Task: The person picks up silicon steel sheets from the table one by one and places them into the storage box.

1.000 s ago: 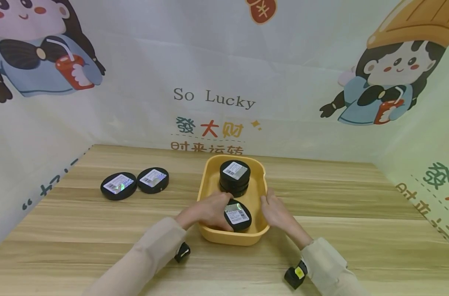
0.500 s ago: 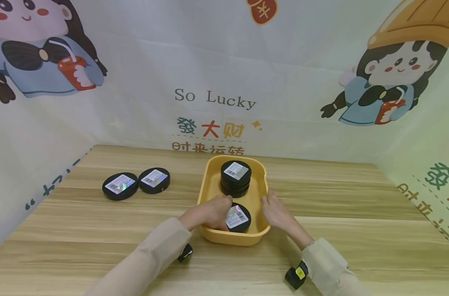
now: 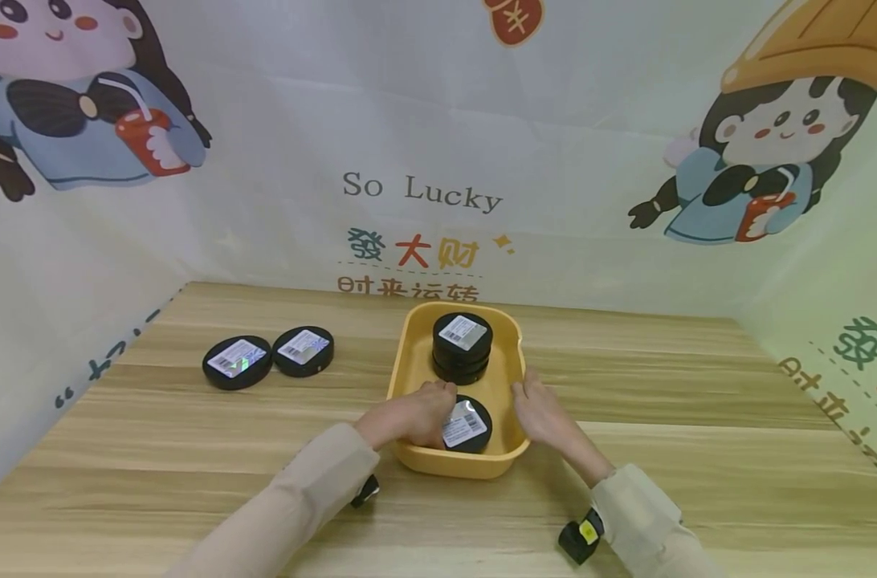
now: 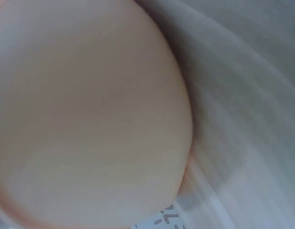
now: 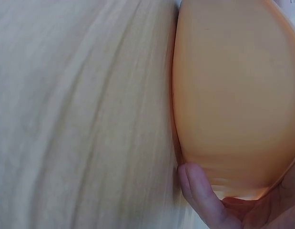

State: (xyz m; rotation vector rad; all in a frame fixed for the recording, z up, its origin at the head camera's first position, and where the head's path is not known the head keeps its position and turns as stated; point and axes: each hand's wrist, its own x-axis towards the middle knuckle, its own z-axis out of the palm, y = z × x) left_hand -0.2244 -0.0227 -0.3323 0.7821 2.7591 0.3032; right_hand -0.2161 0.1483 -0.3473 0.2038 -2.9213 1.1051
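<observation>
A yellow plastic bin (image 3: pixel 507 401) stands on the table in the head view. Its far end holds a stack of flat round black cases (image 3: pixel 462 349) with a silver-white label on top. Nearer me, one more round black case (image 3: pixel 467 429) lies label up, its left side covered by my left hand (image 3: pixel 424 413), which reaches over the bin's left rim and holds it; most of those fingers are hidden. At the right wall, my right hand (image 3: pixel 543 409) grips the rim. In the right wrist view, its fingertips (image 5: pixel 197 179) press the bin's outer wall.
Two labelled round black cases, a left one (image 3: pixel 238 362) and a right one (image 3: pixel 303 351), lie side by side on the wooden table (image 3: pixel 662 377), left of the bin. A printed cloth (image 3: pixel 569 160) hangs behind the table and along both sides.
The near black case, tilted in my left hand a second ago, has come down to lie flatter in the bin. My right hand has stayed on the rim.
</observation>
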